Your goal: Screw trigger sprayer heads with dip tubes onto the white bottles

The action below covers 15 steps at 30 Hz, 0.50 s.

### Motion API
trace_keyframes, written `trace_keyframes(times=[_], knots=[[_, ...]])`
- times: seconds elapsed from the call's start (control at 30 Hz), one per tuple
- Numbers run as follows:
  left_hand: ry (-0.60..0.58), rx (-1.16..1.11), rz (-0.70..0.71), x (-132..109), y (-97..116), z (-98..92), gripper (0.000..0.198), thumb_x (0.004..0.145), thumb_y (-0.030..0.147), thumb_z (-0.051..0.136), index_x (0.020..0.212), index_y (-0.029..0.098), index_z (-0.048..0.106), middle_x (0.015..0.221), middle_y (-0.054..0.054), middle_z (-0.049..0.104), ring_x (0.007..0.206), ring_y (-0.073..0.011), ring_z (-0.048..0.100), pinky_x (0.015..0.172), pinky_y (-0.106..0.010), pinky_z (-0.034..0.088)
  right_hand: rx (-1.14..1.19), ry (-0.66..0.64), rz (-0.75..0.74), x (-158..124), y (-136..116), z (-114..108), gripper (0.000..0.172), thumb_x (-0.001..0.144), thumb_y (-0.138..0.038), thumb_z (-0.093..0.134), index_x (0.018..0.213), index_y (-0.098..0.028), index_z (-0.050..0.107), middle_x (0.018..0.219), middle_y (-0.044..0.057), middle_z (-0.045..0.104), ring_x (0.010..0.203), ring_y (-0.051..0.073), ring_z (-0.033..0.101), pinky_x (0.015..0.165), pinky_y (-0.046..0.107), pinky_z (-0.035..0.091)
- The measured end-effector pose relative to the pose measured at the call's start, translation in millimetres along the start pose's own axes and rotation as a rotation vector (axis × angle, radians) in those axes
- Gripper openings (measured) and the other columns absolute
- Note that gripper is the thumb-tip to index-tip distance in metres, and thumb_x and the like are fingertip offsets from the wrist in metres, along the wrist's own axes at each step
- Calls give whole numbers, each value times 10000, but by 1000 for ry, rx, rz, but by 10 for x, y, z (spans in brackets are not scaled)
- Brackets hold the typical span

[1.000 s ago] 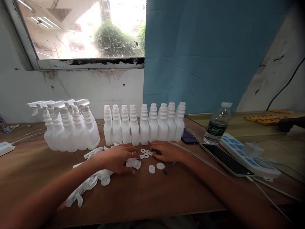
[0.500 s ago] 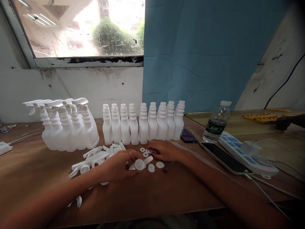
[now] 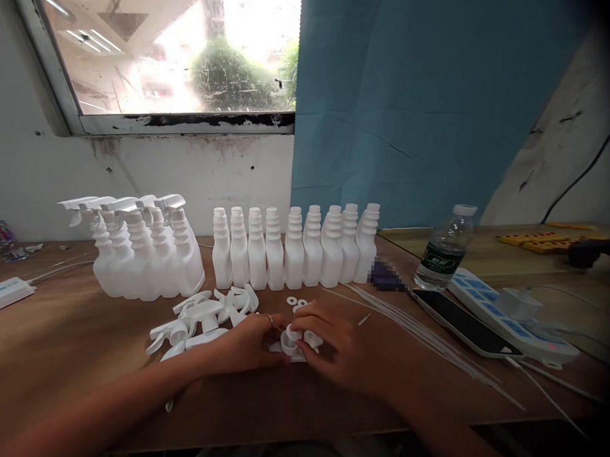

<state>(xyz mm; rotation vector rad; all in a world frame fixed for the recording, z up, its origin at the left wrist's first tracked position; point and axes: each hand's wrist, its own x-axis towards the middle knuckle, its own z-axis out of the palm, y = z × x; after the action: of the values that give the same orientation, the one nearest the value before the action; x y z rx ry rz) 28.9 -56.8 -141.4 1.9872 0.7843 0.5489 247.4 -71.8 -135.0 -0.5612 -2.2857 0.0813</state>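
Observation:
My left hand (image 3: 251,346) and my right hand (image 3: 331,346) meet low over the wooden table (image 3: 70,353), both closed around one white trigger sprayer head (image 3: 292,340). The left hand wears a ring. A heap of loose white sprayer heads (image 3: 202,315) lies just left of my hands. A few small white washers (image 3: 295,301) rest on the table beyond my fingers. Behind them stands a row of open white bottles (image 3: 294,251). Further left is a cluster of white bottles fitted with sprayers (image 3: 144,249).
Thin white dip tubes (image 3: 421,332) lie to the right, beside a black phone (image 3: 462,322), a power strip (image 3: 512,312) and a water bottle (image 3: 444,250). Another power strip (image 3: 2,294) sits far left. Another person's dark-sleeved hand (image 3: 592,250) rests at far right near yellow parts.
My left hand lifted a sprayer head from the heap and drew it toward me. My right hand left the washers and joined it on the same sprayer head.

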Motion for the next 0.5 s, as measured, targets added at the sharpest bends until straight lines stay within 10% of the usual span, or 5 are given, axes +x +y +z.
trace_keyframes(times=[0.33, 0.5], knots=[[22, -85, -35, -5, 4, 47, 421, 769, 184, 709, 1119, 193, 475, 928, -4, 627, 808, -139, 585, 641, -228, 434, -69, -104, 22, -159, 53, 100, 142, 914, -170, 537, 1044, -202, 584, 1076, 81, 632, 997, 217, 587, 897, 400, 496], [67, 219, -6, -35, 54, 26, 287, 788, 286, 709, 945, 195, 487, 686, 65, 478, 598, -96, 426, 552, -225, 347, -82, -189, 89, -177, 54, 51, 105, 910, -228, 578, 1014, -214, 580, 1124, 78, 617, 1036, 228, 579, 903, 402, 503]])
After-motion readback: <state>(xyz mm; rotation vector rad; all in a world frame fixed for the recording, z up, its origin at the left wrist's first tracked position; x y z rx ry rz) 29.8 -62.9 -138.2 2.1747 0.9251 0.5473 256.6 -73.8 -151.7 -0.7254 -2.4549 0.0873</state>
